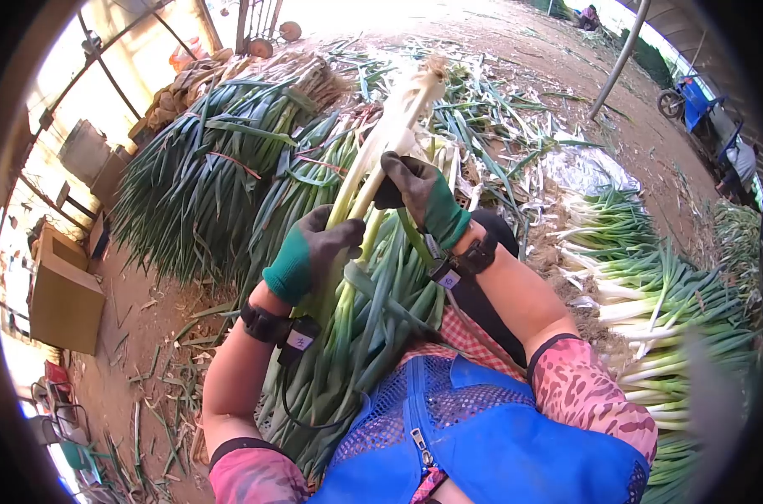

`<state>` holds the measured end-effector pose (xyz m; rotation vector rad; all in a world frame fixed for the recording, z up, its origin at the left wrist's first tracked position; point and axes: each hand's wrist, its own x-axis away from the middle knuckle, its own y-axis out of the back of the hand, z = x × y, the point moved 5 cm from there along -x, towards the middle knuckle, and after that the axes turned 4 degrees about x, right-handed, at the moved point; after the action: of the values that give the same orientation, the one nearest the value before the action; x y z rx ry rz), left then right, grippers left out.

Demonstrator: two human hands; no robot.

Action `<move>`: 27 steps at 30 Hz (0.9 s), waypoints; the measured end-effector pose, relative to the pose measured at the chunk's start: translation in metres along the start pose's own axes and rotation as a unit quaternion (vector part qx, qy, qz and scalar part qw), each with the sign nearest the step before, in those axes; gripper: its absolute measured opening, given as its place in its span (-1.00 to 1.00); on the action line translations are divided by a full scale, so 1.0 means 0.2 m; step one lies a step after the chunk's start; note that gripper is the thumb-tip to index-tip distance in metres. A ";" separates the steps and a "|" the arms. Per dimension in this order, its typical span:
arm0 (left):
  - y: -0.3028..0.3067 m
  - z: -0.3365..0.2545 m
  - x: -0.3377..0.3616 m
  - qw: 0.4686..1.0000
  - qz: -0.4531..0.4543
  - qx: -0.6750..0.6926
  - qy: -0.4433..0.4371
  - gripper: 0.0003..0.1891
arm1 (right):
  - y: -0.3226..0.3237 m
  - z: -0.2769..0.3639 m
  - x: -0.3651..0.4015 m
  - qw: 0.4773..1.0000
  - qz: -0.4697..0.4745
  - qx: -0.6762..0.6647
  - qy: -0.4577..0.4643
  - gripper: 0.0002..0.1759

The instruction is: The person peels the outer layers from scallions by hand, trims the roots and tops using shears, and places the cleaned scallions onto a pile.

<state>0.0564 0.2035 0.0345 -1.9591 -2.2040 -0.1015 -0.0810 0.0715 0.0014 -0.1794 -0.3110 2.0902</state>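
Far left: cardboard boxes (62, 294) on bare earth, then a heap of green onions (197, 176). Centre: left hand (314, 252), gloved, clenched round the lower green part of one onion stalk (392, 126), which is held up, tilted, above the lap; right hand (419, 197), gloved, grasping the same stalk's pale shank higher up. Right: pile of white-stemmed onions (650, 294) lying on the ground.

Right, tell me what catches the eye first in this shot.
In the centre, a bunch of green onions points away from the camera, white stalks farthest. The left hand and the right hand grip it, both in dark-and-green gloves. A big heap of green onions lies on the dirt floor to the left, and a second pile lies to the right.
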 end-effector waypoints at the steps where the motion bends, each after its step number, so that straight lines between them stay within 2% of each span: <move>1: 0.01 0.03 -0.02 1.000 -0.017 0.014 -0.009 -0.61 | 0.11 -0.07 -0.08 0.987 0.011 -0.097 0.131 -0.71; 2: 0.02 0.03 -0.02 1.000 -0.021 0.011 0.001 -0.61 | 0.29 -0.15 -0.17 0.989 -0.073 -0.066 0.110 -0.76; 3: 0.04 0.05 -0.01 0.999 -0.027 0.010 0.015 -0.61 | 0.41 -0.05 -0.15 0.960 -0.136 0.177 0.166 -0.70; 4: 0.06 0.06 -0.01 0.999 -0.032 0.006 0.033 -0.62 | 0.50 0.00 -0.14 0.889 -0.164 0.391 0.170 -0.61; 5: 0.10 0.09 -0.02 0.999 -0.040 -0.018 0.032 -0.64 | 0.58 0.04 -0.14 0.770 -0.200 0.582 0.168 -0.50; 6: 0.13 0.09 -0.03 0.998 -0.048 -0.025 0.032 -0.64 | 0.64 0.04 -0.14 0.636 -0.198 0.736 0.121 -0.44; 7: 0.15 0.09 -0.05 0.998 -0.055 -0.029 0.029 -0.64 | 0.63 0.02 -0.12 0.685 -0.139 0.683 0.211 -0.57; 8: 0.17 0.09 -0.07 0.997 -0.062 -0.032 0.023 -0.64 | 0.67 -0.08 -0.13 0.862 -0.111 0.484 0.101 -0.63; 9: 0.19 0.10 -0.08 0.998 -0.055 -0.034 0.016 -0.60 | 0.58 -0.18 -0.10 0.967 -0.073 0.245 -0.018 -0.66; 10: 0.18 0.08 -0.09 0.998 -0.057 -0.037 0.017 -0.61 | 0.46 -0.29 -0.05 0.990 -0.028 -0.015 -0.137 -0.64; 12: 0.16 0.02 -0.08 0.997 -0.066 -0.045 0.016 -0.64 | 0.31 -0.44 -0.06 0.988 0.041 0.070 -0.133 -0.58; 13: 0.16 0.02 -0.08 0.996 -0.063 -0.052 0.025 -0.64 | 0.26 -0.49 -0.10 0.993 0.072 0.060 -0.073 -0.56; 14: 0.17 0.02 -0.08 0.996 -0.061 -0.059 0.034 -0.65 | 0.24 -0.54 -0.17 0.991 0.087 0.088 -0.058 -0.56; 16: 0.16 0.00 -0.07 0.995 -0.054 -0.073 0.039 -0.65 | 0.16 -0.63 -0.24 0.993 0.070 -0.082 -0.041 -0.50; 17: 0.16 -0.01 -0.07 0.995 -0.048 -0.078 0.036 -0.65 | 0.15 -0.67 -0.29 0.989 0.098 0.038 0.100 -0.50; 18: 0.15 -0.01 -0.08 0.995 -0.041 -0.081 0.032 -0.65 | 0.10 -0.60 -0.28 0.955 0.090 0.146 0.243 -0.50; 19: 0.18 0.01 -0.10 0.996 -0.020 -0.082 -0.001 -0.63 | 0.07 -0.54 -0.23 0.909 0.081 0.219 0.346 -0.51; 21: 0.18 0.07 -0.14 0.998 -0.031 -0.055 -0.007 -0.62 | 0.03 -0.47 -0.17 0.972 0.199 0.056 0.110 -0.56; 22: 0.17 0.09 -0.16 0.998 -0.036 -0.041 -0.011 -0.61 | -0.01 -0.37 -0.11 0.976 0.215 -0.017 -0.016 -0.59; 24: 0.08 0.16 -0.21 0.996 0.033 -0.082 0.024 -0.66 | -0.02 -0.29 -0.05 0.969 0.243 0.050 0.007 -0.61; 25: 0.05 0.18 -0.22 0.992 0.067 -0.102 0.040 -0.68 | -0.02 -0.33 -0.06 0.965 0.259 0.029 0.001 -0.59; 27: 0.02 0.18 -0.24 0.988 0.079 -0.116 0.072 -0.75 | 0.07 -0.31 -0.05 0.966 0.242 0.089 -0.002 -0.58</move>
<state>0.0626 0.1642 -0.0101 -2.1621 -2.0158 -0.4797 -0.0710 0.0654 -0.0621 -0.1540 -0.0806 2.5891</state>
